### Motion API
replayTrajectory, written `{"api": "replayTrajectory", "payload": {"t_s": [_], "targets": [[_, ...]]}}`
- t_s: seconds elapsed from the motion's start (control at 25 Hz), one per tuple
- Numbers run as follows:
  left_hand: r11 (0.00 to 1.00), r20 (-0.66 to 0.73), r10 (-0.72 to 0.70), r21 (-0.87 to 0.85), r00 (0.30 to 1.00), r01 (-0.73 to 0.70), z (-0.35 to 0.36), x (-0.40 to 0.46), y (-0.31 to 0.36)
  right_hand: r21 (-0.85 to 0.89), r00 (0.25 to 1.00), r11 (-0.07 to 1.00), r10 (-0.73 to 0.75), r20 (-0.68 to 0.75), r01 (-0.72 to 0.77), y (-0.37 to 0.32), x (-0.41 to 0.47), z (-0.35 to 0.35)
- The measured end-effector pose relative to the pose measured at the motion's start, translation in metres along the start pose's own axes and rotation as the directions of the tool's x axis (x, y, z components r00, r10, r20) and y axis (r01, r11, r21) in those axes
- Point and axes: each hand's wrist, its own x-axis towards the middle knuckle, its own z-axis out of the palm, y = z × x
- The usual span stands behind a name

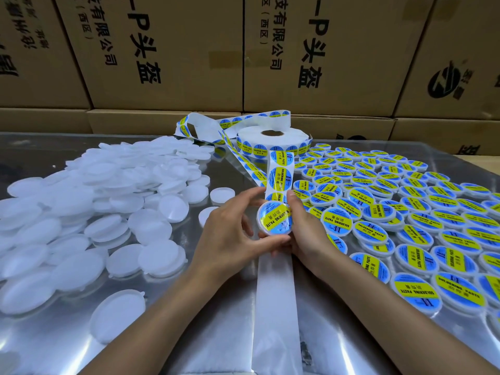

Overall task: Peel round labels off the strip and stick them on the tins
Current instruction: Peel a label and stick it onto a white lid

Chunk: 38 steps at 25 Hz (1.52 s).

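Observation:
Both hands hold one white round tin [274,219] above the middle of the table; a blue and yellow "SOLDERING PASTE" label covers its top. My left hand [230,234] grips its left and lower edge, thumb under the rim. My right hand [303,228] holds its right side, with fingertips up at the label strip [280,174]. The strip rises from behind the tin toward the roll [272,140]. Bare backing paper [274,307] trails from under my hands toward me.
A heap of plain white tins [89,201] fills the left of the shiny table [189,334]. Several labelled tins [405,212] lie packed on the right. Printed cardboard boxes [167,50] wall off the back. Loose strip loops [205,125] lie behind the roll.

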Motion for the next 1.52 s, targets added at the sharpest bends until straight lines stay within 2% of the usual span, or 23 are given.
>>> {"api": "replayTrajectory", "payload": {"t_s": [0.12, 0.2, 0.28, 0.36, 0.44, 0.56, 0.72, 0.88, 1.0, 1.12, 1.2, 1.28, 1.36, 1.44, 1.52], "targets": [[0.999, 0.069, -0.043, -0.027, 0.997, 0.045, 0.001, -0.001, -0.005, 0.012, 1.0, 1.0, -0.024, 0.013, 0.024, 0.002, 0.003, -0.001], [0.992, 0.207, -0.083, -0.071, 0.975, 0.1, 0.001, -0.003, -0.006, -0.001, 0.999, 0.999, -0.038, 0.008, 0.038, 0.003, 0.004, -0.002], [0.992, 0.386, -0.087, -0.051, 0.918, 0.115, 0.002, -0.005, -0.008, -0.007, 1.0, 1.0, -0.03, 0.003, 0.03, 0.003, 0.005, -0.003], [0.997, 0.53, -0.057, 0.071, 0.846, 0.022, 0.004, -0.006, -0.012, 0.0, 1.0, 1.0, -0.025, -0.007, 0.025, 0.001, 0.006, -0.007], [0.962, 0.612, -0.085, 0.256, 0.786, -0.095, 0.004, -0.007, -0.016, -0.031, 0.997, 0.998, -0.056, -0.05, 0.054, -0.004, 0.009, -0.014], [0.93, 0.616, -0.132, 0.347, 0.776, -0.117, 0.001, -0.006, -0.015, -0.055, 0.97, 0.99, -0.137, -0.198, 0.128, -0.015, 0.016, -0.029], [0.953, 0.584, -0.042, 0.267, 0.811, -0.144, -0.002, -0.006, -0.008, -0.101, 0.899, 0.988, -0.149, -0.412, 0.118, -0.02, 0.025, -0.057], [0.978, 0.563, -0.024, 0.186, 0.826, -0.099, -0.001, -0.008, -0.003, -0.173, 0.873, 0.984, -0.11, -0.476, 0.03, -0.015, 0.032, -0.075], [0.98, 0.543, -0.01, 0.173, 0.84, -0.1, 0.0, -0.009, -0.003, -0.244, 0.851, 0.969, -0.145, -0.504, 0.02, -0.011, 0.036, -0.081], [0.972, 0.556, -0.009, 0.201, 0.831, -0.124, 0.002, -0.011, -0.007, -0.39, 0.824, 0.921, -0.218, -0.523, -0.004, -0.009, 0.037, -0.079], [0.965, 0.562, -0.067, 0.245, 0.825, -0.088, 0.002, -0.012, -0.01, -0.496, 0.814, 0.865, -0.341, -0.47, 0.076, -0.009, 0.034, -0.073], [0.96, 0.596, -0.158, 0.279, 0.788, -0.018, 0.0, -0.012, -0.013, -0.541, 0.825, 0.807, -0.461, -0.326, 0.237, -0.009, 0.031, -0.064], [0.95, 0.636, -0.219, 0.313, 0.74, 0.012, -0.004, -0.011, -0.017, -0.55, 0.845, 0.757, -0.51, -0.16, 0.352, -0.009, 0.027, -0.053], [0.942, 0.658, -0.231, 0.337, 0.717, -0.006, -0.009, -0.008, -0.019, -0.585, 0.874, 0.696, -0.485, 0.043, 0.415, -0.009, 0.021, -0.044], [0.942, 0.659, -0.222, 0.336, 0.719, -0.017, -0.013, -0.005, -0.02, -0.609, 0.91, 0.678, -0.33, 0.25, 0.413, -0.007, 0.018, -0.039]]}}
